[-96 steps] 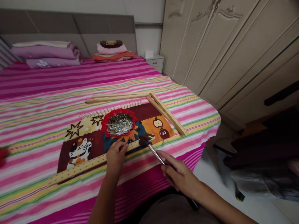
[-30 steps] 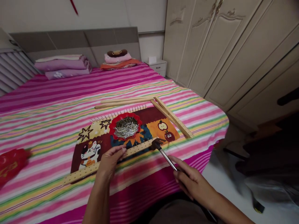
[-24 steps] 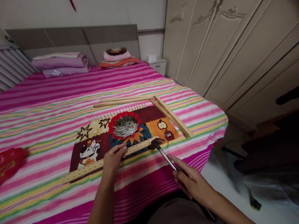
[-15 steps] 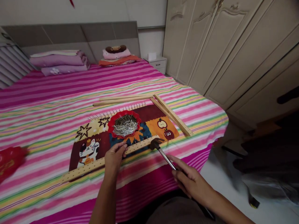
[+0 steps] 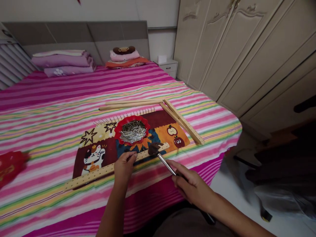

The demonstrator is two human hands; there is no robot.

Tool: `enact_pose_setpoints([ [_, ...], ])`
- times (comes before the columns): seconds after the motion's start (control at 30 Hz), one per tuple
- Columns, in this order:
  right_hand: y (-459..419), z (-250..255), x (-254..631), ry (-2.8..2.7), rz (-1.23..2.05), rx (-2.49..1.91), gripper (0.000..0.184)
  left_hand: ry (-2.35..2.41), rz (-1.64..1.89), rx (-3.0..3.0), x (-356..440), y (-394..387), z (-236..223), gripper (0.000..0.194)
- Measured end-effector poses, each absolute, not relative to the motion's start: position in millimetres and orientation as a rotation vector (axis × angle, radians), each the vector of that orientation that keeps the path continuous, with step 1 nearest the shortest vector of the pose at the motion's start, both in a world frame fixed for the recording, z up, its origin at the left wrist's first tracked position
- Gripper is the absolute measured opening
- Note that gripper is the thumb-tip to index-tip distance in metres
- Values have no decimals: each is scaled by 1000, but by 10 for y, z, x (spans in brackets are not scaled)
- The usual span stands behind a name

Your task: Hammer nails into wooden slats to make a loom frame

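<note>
My right hand (image 5: 194, 186) is wrapped round the grip of a hammer (image 5: 166, 164) with a silver shaft. Its dark head hovers over or touches the right part of a wooden strip (image 5: 98, 171) dotted with rows of holes. Over the middle of this strip is my left hand (image 5: 124, 166), thumb and forefinger pinched together; whatever they may hold is too small to see. The strip lies along the near edge of a patterned mat (image 5: 76, 161) with a cat and apples. Just beyond my left hand, a red scalloped bowl (image 5: 118, 138) holds a heap of nails (image 5: 133, 131).
Upright nails (image 5: 123, 117) line a strip at the mat's far edge. More wooden strips (image 5: 184, 121) lie behind and to the right. A red object (image 5: 11, 168) sits far left on the striped bedspread (image 5: 49, 131). Wardrobes (image 5: 222, 49) stand right.
The hammer and my right hand have moved left along the strip, bringing the head closer to my left hand. My left hand has shifted slightly right, still pinched.
</note>
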State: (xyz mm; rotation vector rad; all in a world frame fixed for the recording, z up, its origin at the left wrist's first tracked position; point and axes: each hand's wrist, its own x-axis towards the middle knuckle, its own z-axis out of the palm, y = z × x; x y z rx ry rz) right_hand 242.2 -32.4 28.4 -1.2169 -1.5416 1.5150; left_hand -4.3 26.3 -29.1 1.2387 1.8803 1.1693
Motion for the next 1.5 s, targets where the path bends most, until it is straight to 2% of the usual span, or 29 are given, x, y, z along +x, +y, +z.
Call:
enact_pose_setpoints([
  [0.23,-54,427,2096,-1801,1420,-1043,49,1904,1181,1352,-46,262,-361,25],
  [0.43,85,364,1945,-1923,1368,-1062,54,1967,1142,1440,-43,259,-351,22],
  [0.77,-200,460,2330,-1716,1439,-1142,48,1922,1073,1344,-96,272,-256,30],
  [0.9,-285,382,2516,-1538,1502,-1255,49,2125,1028,1481,-238,448,-57,30],
  [0.97,-302,330,2572,-1466,1535,-1300,52,2226,905,1702,-278,608,54,28],
  [1.07,-316,267,2612,-1398,1570,-1330,55,2267,467,1992,-265,867,172,28],
  [1.2,-323,217,2617,-1380,1587,-1337,56,2338,-4,1990,-195,1112,235,27],
  [1.33,-309,191,2614,-1358,1593,-1349,55,2292,-70,1971,-217,1205,243,27],
  [1.5,-325,161,2631,-1343,1603,-1359,57,2242,57,2003,-370,1178,222,19],
])
